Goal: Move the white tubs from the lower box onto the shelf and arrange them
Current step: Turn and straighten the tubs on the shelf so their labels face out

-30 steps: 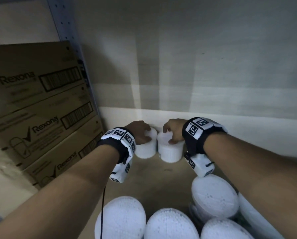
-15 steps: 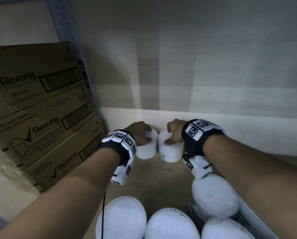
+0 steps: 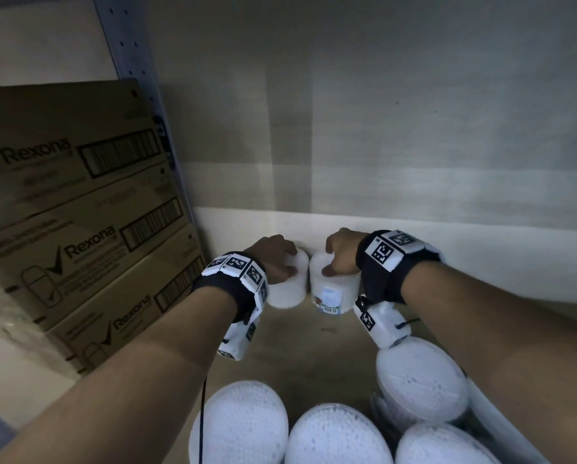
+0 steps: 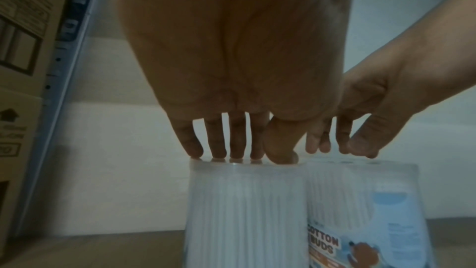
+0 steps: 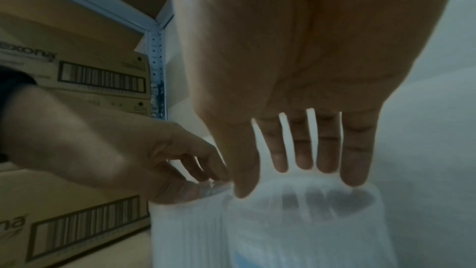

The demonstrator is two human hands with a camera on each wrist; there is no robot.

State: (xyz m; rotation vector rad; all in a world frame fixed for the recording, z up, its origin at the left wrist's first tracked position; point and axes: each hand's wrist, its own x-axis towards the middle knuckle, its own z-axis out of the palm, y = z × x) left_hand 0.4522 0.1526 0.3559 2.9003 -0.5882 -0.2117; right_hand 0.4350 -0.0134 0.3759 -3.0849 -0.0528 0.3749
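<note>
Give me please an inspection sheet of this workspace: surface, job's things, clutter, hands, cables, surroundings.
Surface: brown shelf board, dim light.
Job's things: left tub and right tub stand upright side by side near the back wall; the right one's label reads COTTON BUDS. More white tubs stand in the foreground.
Clutter: nothing seen.
Hands: left hand holds the left tub's top from above with its fingertips; right hand does the same on the right tub.
Cables: thin black cable hangs below the left wrist.
Surroundings: stacked Rexona cartons to the left, beyond a perforated metal upright; pale wall behind.
</note>
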